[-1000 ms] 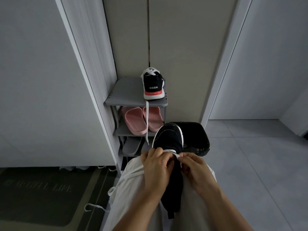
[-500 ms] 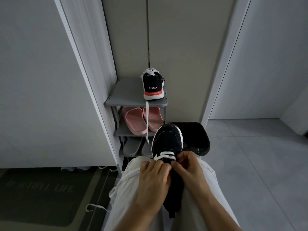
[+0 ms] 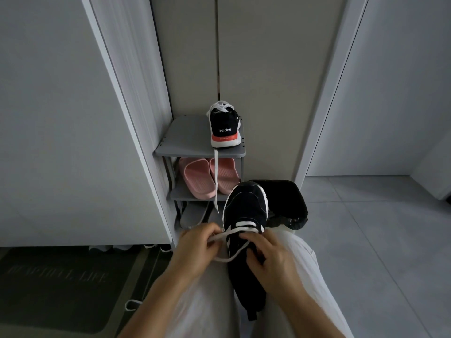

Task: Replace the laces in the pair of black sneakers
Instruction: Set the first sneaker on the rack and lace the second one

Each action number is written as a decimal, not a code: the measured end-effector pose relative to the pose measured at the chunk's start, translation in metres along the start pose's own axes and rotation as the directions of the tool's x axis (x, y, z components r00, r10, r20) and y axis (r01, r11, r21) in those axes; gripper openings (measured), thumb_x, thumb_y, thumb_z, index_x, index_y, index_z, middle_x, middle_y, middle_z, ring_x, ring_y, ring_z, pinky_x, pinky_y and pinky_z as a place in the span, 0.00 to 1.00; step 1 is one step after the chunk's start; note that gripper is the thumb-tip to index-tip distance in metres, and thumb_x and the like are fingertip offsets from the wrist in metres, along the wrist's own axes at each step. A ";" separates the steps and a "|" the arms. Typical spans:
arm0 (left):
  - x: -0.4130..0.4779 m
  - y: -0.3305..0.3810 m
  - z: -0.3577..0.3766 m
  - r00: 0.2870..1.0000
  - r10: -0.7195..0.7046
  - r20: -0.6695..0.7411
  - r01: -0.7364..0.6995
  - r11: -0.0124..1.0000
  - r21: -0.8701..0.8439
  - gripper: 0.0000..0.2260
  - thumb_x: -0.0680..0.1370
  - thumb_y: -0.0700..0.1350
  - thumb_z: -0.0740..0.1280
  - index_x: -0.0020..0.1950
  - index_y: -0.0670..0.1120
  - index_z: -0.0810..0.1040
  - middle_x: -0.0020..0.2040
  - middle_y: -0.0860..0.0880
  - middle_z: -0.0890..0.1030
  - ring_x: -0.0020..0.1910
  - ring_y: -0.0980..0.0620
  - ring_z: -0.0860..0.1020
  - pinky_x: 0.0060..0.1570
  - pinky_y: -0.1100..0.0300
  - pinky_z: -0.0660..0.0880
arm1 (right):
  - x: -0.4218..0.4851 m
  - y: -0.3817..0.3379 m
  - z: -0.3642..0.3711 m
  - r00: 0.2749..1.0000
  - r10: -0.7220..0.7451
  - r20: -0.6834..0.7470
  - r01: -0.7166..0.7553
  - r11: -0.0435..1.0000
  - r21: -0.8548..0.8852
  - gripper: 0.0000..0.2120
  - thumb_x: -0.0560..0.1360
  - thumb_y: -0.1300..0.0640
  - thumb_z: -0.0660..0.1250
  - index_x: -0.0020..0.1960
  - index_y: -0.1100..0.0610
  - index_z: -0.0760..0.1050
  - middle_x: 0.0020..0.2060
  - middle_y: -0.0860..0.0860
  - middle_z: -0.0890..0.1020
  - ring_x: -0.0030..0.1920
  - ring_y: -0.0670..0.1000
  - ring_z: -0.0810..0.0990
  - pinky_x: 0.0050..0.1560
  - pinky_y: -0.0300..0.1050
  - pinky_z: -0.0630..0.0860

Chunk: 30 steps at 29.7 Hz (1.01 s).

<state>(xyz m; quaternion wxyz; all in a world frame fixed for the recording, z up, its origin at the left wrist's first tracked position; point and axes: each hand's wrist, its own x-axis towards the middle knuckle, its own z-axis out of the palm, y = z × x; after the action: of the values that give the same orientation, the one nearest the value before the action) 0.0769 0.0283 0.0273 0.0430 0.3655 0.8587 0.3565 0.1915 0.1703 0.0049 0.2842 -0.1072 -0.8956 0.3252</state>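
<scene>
A black sneaker lies on my lap, toe pointing away, with a white lace threaded through its front eyelets. My left hand pinches the lace end, pulled out to the left of the shoe. My right hand rests on the shoe's tongue area, fingers curled on the upper and on a loop of lace. The second black sneaker stands heel-first on top of the grey shoe rack, one white lace hanging down over the shelves.
Pink slippers sit on the rack's middle shelf, grey ones below. A black-lined bin stands right of the rack. A dark doormat lies at lower left, with a loose white lace on the floor beside it. Tiled floor spreads right.
My left hand has drawn the lace out to the left of the shoe, and a loop now shows across the tongue. My right hand slid lower on the shoe.
</scene>
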 end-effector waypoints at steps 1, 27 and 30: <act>-0.001 -0.005 -0.003 0.999 0.034 -0.038 -0.032 0.998 0.053 0.02 0.73 0.41 0.69 0.43 0.48 0.78 0.34 0.58 0.75 0.34 0.61 0.75 0.41 0.62 0.71 | -0.001 0.001 0.001 1.000 -0.018 -0.007 0.017 0.999 -0.043 0.12 0.69 0.54 0.62 0.51 0.45 0.75 0.39 0.42 0.74 0.37 0.42 0.74 0.35 0.29 0.70; -0.004 0.058 -0.054 0.953 -0.259 0.157 0.300 0.743 -0.598 0.10 0.78 0.44 0.62 0.43 0.44 0.82 0.35 0.48 0.81 0.32 0.56 0.77 0.32 0.67 0.74 | 0.007 -0.079 0.011 0.813 0.164 0.559 -0.559 0.487 0.671 0.08 0.74 0.61 0.63 0.53 0.57 0.74 0.41 0.49 0.80 0.33 0.43 0.76 0.32 0.36 0.71; 0.011 0.062 -0.064 0.945 -0.251 0.211 0.327 0.703 -0.632 0.10 0.78 0.41 0.62 0.43 0.41 0.82 0.33 0.49 0.81 0.31 0.56 0.77 0.28 0.67 0.71 | 0.001 -0.082 0.012 0.779 0.098 0.619 -0.606 0.371 0.704 0.09 0.74 0.56 0.64 0.50 0.59 0.78 0.41 0.50 0.83 0.29 0.44 0.72 0.29 0.34 0.67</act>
<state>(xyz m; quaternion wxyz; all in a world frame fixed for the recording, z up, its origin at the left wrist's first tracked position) 0.0842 0.0281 0.1170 0.2711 0.2063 0.7204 0.6042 0.1830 0.1018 0.0513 -0.0135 -0.0575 -0.5865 0.8078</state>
